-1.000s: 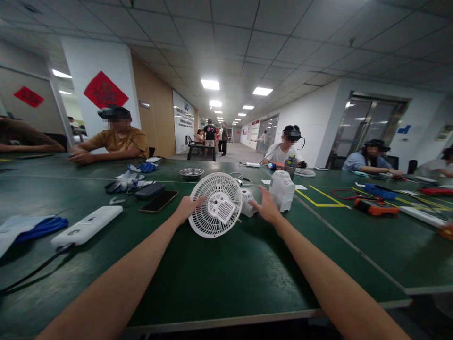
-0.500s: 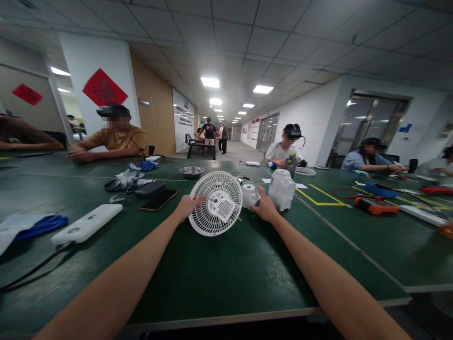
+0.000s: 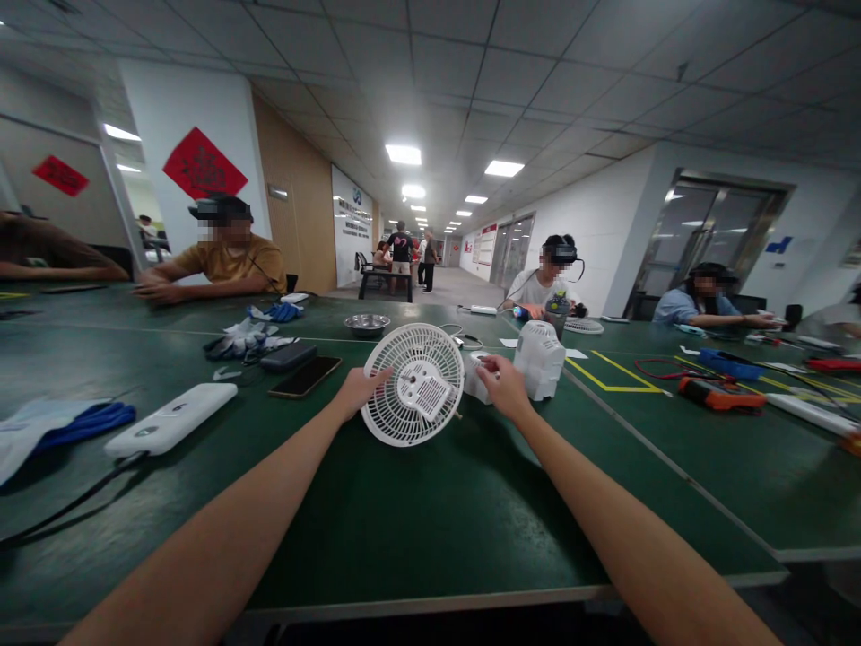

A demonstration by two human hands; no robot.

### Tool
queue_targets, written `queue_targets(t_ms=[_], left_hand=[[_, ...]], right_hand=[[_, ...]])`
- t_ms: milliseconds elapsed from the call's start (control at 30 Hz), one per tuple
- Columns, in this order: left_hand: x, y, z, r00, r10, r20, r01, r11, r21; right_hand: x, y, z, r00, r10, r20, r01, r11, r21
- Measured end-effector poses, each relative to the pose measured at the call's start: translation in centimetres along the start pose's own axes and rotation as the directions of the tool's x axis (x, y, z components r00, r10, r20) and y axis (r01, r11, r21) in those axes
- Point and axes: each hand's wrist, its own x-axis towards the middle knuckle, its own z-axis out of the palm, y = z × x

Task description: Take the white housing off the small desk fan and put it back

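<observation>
A round white fan grille (image 3: 413,384) stands tilted on the green table (image 3: 417,520). My left hand (image 3: 358,391) grips its left rim. Just right of the grille, my right hand (image 3: 504,388) is closed over a small white fan part (image 3: 474,380), most of which the hand hides. A white fan body (image 3: 542,359) stands upright right behind that hand.
At left lie a white power bank (image 3: 171,419), a dark phone (image 3: 305,377), gloves (image 3: 246,341) and a blue cloth (image 3: 81,423). A metal bowl (image 3: 367,324) sits further back. Several people sit round the table. Tools and cables lie at right (image 3: 719,393).
My right hand reached forward, closed on the small white part and now holds it lower, beside the grille. The left hand stayed on the grille's rim.
</observation>
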Motion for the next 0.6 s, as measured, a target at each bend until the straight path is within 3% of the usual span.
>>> queue_targets(t_ms=[100, 200, 333, 400, 467, 600], left_hand=[[0.1, -0.2, -0.1, 1.000, 0.003, 0.005, -0.003, 1.000, 0.000], [0.2, -0.3, -0.1, 1.000, -0.009, 0.010, 0.009, 1.000, -0.025], [0.3, -0.3, 0.0, 1.000, -0.022, 0.001, 0.022, 0.998, -0.051], [0.2, -0.2, 0.0, 1.000, -0.027, 0.010, 0.028, 0.998, -0.057], [0.1, 0.0, 0.1, 0.999, -0.037, 0.008, 0.038, 0.997, -0.063], [0.0, 0.2, 0.1, 0.999, -0.044, -0.009, 0.044, 0.997, -0.064]], right_hand=[[-1.0, -1.3, 1.4, 0.957, 0.206, 0.206, -0.264, 0.911, 0.317], [-2.4, -2.6, 3.1, 0.883, 0.255, 0.394, -0.418, 0.810, 0.411], [-3.9, -4.3, 4.5, 0.651, 0.213, 0.728, -0.713, 0.499, 0.492], [-4.2, -4.9, 4.7, 0.590, 0.149, 0.794, -0.758, 0.441, 0.480], [-4.3, -5.2, 4.7, 0.578, 0.132, 0.805, -0.772, 0.409, 0.487], [-4.5, -5.2, 5.0, 0.610, 0.186, 0.770, -0.776, 0.337, 0.533]])
